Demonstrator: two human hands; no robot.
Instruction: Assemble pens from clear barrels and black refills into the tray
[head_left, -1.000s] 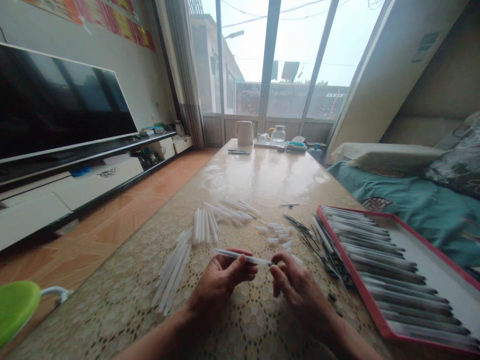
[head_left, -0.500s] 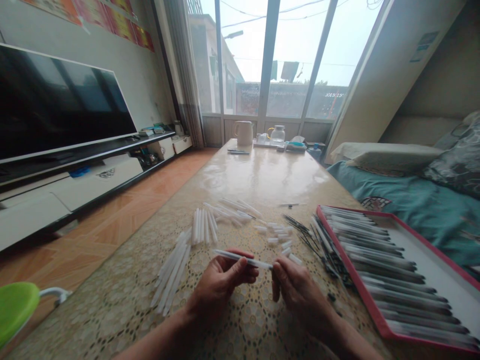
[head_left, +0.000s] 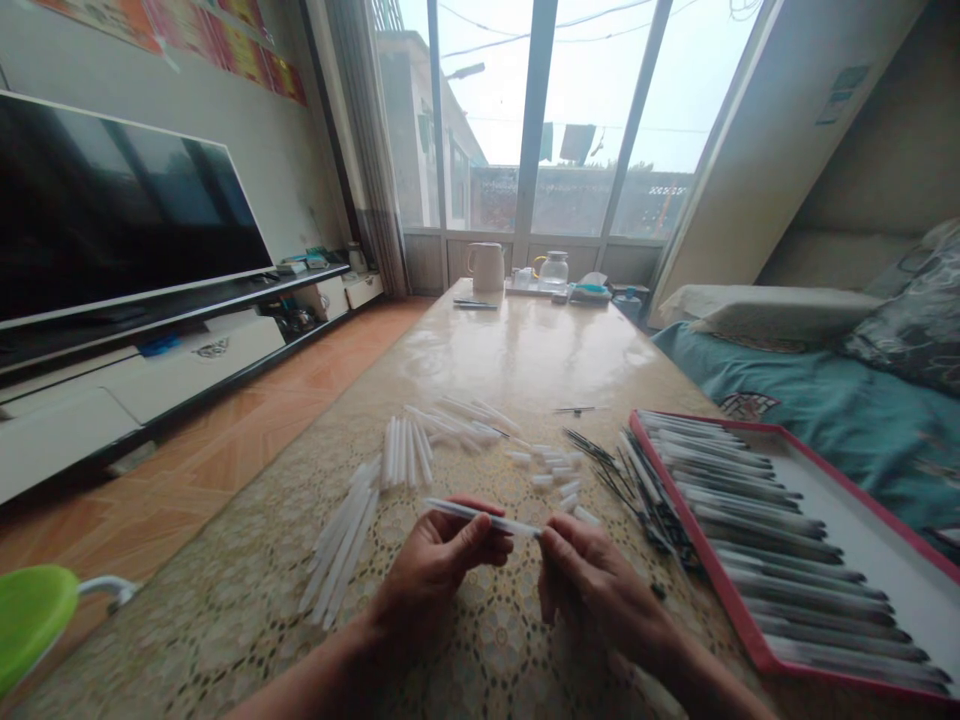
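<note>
Pen (head_left: 516, 525) runs lengthwise left to right, dark end (head_left: 537, 534) rightward; left hand (head_left: 442, 558) grips it, right hand (head_left: 589, 570) pinches that end.

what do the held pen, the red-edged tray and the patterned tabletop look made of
Pen: probably plastic, judging by its smooth, pale, frosted-looking barrel. Red-edged tray: perhaps cardboard, matte, with a flat white floor and straight walls. Patterned tabletop: glossy, possibly plastic sheeting; window light reflects off it.
</note>
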